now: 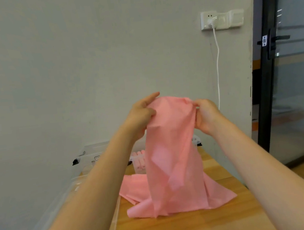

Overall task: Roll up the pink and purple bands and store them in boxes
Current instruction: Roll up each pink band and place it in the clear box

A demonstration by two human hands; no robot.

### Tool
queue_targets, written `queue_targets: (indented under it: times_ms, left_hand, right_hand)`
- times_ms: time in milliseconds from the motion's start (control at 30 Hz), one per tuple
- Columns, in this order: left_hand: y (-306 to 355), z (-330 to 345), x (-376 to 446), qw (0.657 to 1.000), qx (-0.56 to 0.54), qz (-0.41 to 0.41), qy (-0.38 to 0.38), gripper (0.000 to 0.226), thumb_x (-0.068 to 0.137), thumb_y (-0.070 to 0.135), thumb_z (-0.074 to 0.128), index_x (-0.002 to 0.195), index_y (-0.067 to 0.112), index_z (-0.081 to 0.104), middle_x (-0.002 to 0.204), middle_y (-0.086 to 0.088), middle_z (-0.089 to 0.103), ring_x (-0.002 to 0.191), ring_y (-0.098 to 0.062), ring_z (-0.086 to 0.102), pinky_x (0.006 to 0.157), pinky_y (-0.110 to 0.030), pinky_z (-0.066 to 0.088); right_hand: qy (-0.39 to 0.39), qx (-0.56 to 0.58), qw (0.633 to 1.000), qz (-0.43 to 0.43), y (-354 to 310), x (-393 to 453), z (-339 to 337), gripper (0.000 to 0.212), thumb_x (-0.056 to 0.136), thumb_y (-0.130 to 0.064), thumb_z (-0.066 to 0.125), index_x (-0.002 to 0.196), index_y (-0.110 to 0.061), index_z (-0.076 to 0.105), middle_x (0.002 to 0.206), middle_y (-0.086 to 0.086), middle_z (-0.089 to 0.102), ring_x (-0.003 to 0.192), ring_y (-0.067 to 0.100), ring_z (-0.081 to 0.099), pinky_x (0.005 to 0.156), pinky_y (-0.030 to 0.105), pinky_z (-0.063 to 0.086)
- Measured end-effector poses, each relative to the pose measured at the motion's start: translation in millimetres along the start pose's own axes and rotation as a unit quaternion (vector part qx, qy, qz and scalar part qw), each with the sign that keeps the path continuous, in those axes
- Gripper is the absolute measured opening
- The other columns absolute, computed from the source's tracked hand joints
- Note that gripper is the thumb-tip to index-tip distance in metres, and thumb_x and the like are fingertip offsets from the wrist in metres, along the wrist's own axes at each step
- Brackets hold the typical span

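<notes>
A long pink band (171, 150) hangs in the air in front of me, its lower end trailing onto the wooden table (177, 227). My left hand (141, 114) pinches the band's top left corner. My right hand (206, 115) grips the top right edge, where the fabric is bunched. More pink bands (136, 188) lie flat on the table behind it. Further back, a clear box (139, 162) holds several rolled pink bands. No purple band is in view.
Clear plastic boxes (88, 158) and a clear lid (76, 188) stand along the table's left side against the grey wall. A wall socket (210, 20) with a white cable is at the upper right. A glass door (296, 82) is at the far right.
</notes>
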State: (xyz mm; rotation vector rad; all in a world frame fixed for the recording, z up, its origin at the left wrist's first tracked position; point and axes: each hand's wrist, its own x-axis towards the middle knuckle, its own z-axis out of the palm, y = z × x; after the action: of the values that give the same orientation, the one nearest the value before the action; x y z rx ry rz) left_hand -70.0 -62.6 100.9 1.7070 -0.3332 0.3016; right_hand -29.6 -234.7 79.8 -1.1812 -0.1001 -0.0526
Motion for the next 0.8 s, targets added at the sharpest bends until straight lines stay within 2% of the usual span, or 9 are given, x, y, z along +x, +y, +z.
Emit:
queue_targets:
  times_ms: [67,167,200,300,433,533,633,733,800]
  left_hand:
    - [-12,4,-7,1.000,0.008,-0.017,-0.024,0.067,0.080,-0.020,0.029,0.129,0.020,0.051,0.107,0.002,0.060,0.081,-0.015,0.056,0.071,-0.026,0.045]
    - [-27,3,-19,0.995,0.027,-0.031,-0.089,0.067,0.078,-0.020,0.027,0.115,0.026,0.058,0.105,-0.007,0.062,0.078,-0.021,0.053,0.062,-0.028,0.042]
    - [-27,0,-21,0.994,0.028,-0.032,-0.104,0.067,0.079,-0.020,0.027,0.111,0.028,0.061,0.102,-0.010,0.061,0.075,-0.022,0.049,0.059,-0.027,0.039]
    - [-25,-9,-22,0.993,-0.011,-0.047,-0.108,0.064,0.082,-0.018,0.026,0.111,0.028,0.060,0.092,-0.011,0.047,0.056,-0.015,0.041,0.045,-0.019,0.041]
    - [-39,-14,-25,0.990,-0.074,-0.055,-0.107,0.066,0.081,-0.018,0.026,0.111,0.029,0.062,0.100,-0.014,0.053,0.070,-0.022,0.039,0.049,-0.021,0.043]
    - [-49,-13,-31,0.989,-0.111,-0.068,-0.077,0.067,0.082,-0.020,0.025,0.115,0.028,0.059,0.095,-0.008,0.063,0.056,-0.015,0.044,0.044,-0.019,0.043]
    - [-54,-17,-33,0.983,-0.170,-0.070,-0.029,0.066,0.083,-0.020,0.026,0.117,0.027,0.057,0.088,-0.001,0.067,0.050,-0.011,0.043,0.043,-0.016,0.044]
    - [-51,-22,-24,0.983,-0.170,-0.062,0.003,0.067,0.083,-0.018,0.027,0.124,0.027,0.054,0.081,-0.003,0.061,0.047,-0.010,0.038,0.041,-0.016,0.040]
    - [-40,-21,-15,0.992,-0.120,-0.049,-0.001,0.068,0.082,-0.018,0.026,0.129,0.025,0.051,0.084,-0.006,0.055,0.049,-0.011,0.037,0.040,-0.017,0.038]
  right_hand:
    - [-0.015,-0.102,0.995,0.001,15,-14,4,0.011,0.087,-0.027,0.059,0.083,-0.017,0.062,0.076,0.004,0.062,0.066,0.018,0.058,0.060,0.027,0.044]
    - [0.056,-0.209,0.975,-0.044,27,-13,-2,0.023,0.080,-0.018,0.070,0.099,-0.014,0.059,0.084,0.007,0.062,0.073,0.020,0.060,0.063,0.026,0.045]
    - [0.084,-0.189,0.977,-0.053,24,-8,-6,0.023,0.080,-0.011,0.068,0.102,-0.011,0.060,0.079,0.007,0.061,0.068,0.018,0.059,0.059,0.024,0.044]
    - [0.105,-0.070,0.992,-0.014,11,4,-12,0.014,0.086,0.001,0.051,0.081,-0.010,0.058,0.059,0.005,0.049,0.048,0.014,0.045,0.039,0.015,0.039]
    - [0.089,-0.063,0.994,-0.005,15,-1,-6,0.013,0.094,-0.010,0.047,0.089,-0.006,0.059,0.069,0.006,0.051,0.058,0.017,0.047,0.051,0.024,0.040]
    - [0.047,-0.086,0.995,0.003,24,-8,-6,0.012,0.090,-0.014,0.059,0.093,-0.003,0.062,0.072,0.005,0.058,0.061,0.014,0.054,0.055,0.024,0.045]
    - [0.077,-0.017,0.997,0.010,27,-11,-15,0.018,0.096,-0.015,0.048,0.112,-0.008,0.051,0.072,0.007,0.055,0.055,0.014,0.057,0.046,0.022,0.047]
    - [-0.039,-0.025,0.992,0.117,31,-24,-20,0.043,0.090,-0.051,0.047,0.107,-0.012,0.052,0.079,0.005,0.064,0.067,0.017,0.064,0.054,0.028,0.051]
    - [-0.109,-0.097,0.978,0.152,37,-34,-15,0.036,0.086,-0.049,0.053,0.093,-0.015,0.061,0.073,0.001,0.068,0.066,0.014,0.065,0.062,0.030,0.050]
